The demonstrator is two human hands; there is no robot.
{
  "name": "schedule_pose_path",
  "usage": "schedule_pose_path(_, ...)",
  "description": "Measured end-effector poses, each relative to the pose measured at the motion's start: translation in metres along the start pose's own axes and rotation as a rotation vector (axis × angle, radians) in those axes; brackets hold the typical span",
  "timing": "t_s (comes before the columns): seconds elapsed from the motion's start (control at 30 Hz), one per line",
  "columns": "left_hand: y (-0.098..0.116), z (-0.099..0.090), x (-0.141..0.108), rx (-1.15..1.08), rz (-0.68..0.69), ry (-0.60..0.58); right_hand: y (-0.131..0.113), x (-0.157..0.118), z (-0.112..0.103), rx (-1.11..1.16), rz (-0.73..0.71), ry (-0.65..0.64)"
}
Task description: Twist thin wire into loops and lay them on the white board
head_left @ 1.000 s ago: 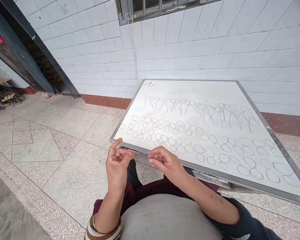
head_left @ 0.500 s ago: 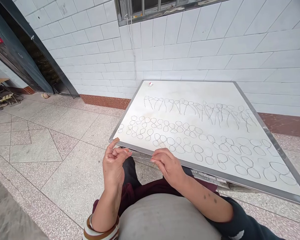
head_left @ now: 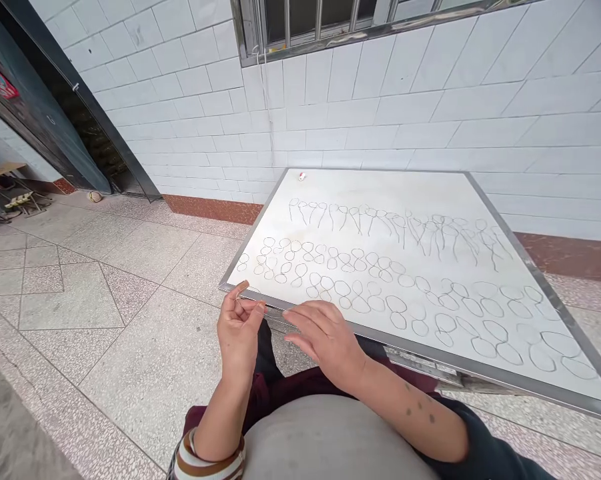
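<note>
- Holds the left hand (head_left: pixel 239 328) just off the near-left part of the board (head_left: pixel 380 187), narrowed to a pinch, with thumb against a fingertip and another finger raised.
- Cannot tell whether grips anything there, as the fingertips are too small in view.
- Holds the right hand (head_left: pixel 331 341) beside it, near but apart, with fingers together and nearly straight, pointing toward the left hand, and with thumb lowered away from them; shows nothing gripped in it.
- Has the board in front, pale and framed in grey, lying along the tiled wall (head_left: pixel 330 123), beyond both hands.
- Bears on the board many thin, dark loops (head_left: pixel 397 312), as the things nearest the hands: across the middle and near part, mostly paired like figure eights, some touching, larger toward the right.
- Bears farther back a row of tailed loops (head_left: pixel 439 223), with thin ends trailing toward the near side, crowded and overlapping toward the right.
- Has a small red-and-white object (head_left: pixel 302 177) near the board's far-left corner, too small to identify.
- Wears a striped cuff (head_left: pixel 207 460) on the left arm and a dark sleeve (head_left: pixel 485 440) on the right.
- Has a barred window (head_left: pixel 330 23) above, and speckled floor (head_left: pixel 145 333) at left.
</note>
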State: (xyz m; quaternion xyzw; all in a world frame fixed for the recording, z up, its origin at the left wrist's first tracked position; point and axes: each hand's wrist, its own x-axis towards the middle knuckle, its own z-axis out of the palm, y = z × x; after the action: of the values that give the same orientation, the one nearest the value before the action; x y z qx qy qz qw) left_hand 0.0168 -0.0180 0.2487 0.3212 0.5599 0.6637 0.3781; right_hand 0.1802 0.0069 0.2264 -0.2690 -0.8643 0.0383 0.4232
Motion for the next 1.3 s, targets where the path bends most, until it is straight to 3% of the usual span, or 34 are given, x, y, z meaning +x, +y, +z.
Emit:
schedule_pose_path(0.27, -0.004, 0.003, -0.002, -0.070, -0.077, -0.059, -0.001, 0.007, 0.025, -0.137, 0.061, -0.145)
schedule_pose_path(0.47, -0.007, 0.003, 0.000, -0.027, -0.120, -0.097, 0.002, 0.004, 0.024, -0.133, 0.088, -0.253)
schedule_pose_path(0.67, -0.006, 0.000, 0.000, 0.021, -0.146, -0.186, 0.010, 0.001, 0.024, -0.028, 0.072, -0.271)
schedule_pose_path(0.83, -0.001, -0.004, -0.004, -0.145, -0.194, -0.312, 0.009, -0.002, 0.019, 0.330, 0.249, -0.205)
schedule_pose_path(0.93, -0.003, -0.001, -0.006, -0.309, -0.271, -0.261, 0.004, -0.001, 0.010, 0.672, 0.460, -0.233)
schedule_pose_path(1.1, -0.009, 0.009, -0.009, -0.422, -0.403, -0.218, -0.006, -0.001, 0.009, 1.365, 0.653, -0.237)
schedule_pose_path(1.2, -0.009, 0.014, -0.014, -0.419, -0.378, -0.200, -0.010, -0.003, 0.013, 1.650, 0.800, -0.196)
schedule_pose_path(1.3, -0.008, 0.016, -0.018, -0.382, -0.292, -0.190, -0.012, -0.003, 0.015, 1.695, 0.883, -0.142)
